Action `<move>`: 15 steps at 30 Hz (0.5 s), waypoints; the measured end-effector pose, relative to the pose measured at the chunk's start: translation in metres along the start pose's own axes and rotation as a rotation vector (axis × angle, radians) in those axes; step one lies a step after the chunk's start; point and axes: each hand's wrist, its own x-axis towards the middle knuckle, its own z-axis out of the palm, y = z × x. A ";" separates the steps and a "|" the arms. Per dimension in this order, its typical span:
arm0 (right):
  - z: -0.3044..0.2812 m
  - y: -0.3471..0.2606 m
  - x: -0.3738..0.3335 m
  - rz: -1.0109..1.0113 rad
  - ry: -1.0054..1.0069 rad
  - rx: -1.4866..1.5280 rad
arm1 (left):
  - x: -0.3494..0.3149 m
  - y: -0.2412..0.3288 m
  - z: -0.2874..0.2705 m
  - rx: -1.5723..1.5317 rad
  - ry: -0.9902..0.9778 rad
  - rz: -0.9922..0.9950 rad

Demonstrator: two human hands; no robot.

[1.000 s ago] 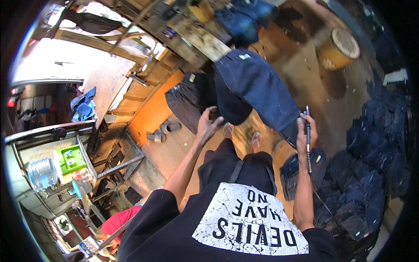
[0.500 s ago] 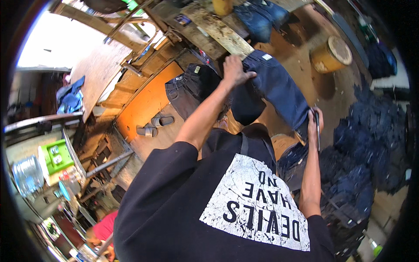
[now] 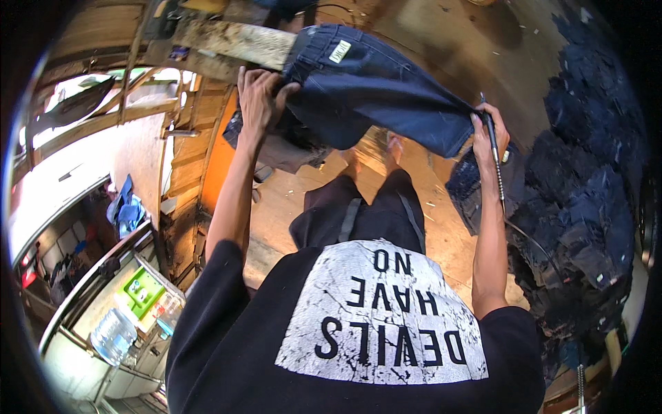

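Note:
Dark blue jeans with a pale label at the waist are pulled over the end of a wooden board. One leg stretches to the right. My left hand lies by the waistband at the board's near edge, fingers spread and thumb toward the cloth. At the leg's hem is my right hand, closed around a slim black pen-shaped tool, its fingertips against the denim. A thin cord trails from the tool past my forearm. Under my left hand hang darker trousers, partly hidden.
A large heap of dark garments rises along the right side. More dark denim lies below my right hand. To the left are an orange panel, a green tray and a clear water jug. My feet stand below the jeans.
My view has swung, so the board and jeans appear farther left. The jeans' leg is now stretched more sideways. My right hand still holds the tool by the hem; my left stays by the waist.

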 end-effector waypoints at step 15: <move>-0.044 -0.046 0.065 -0.427 0.048 0.035 | 0.069 0.123 0.086 -0.227 0.277 -0.392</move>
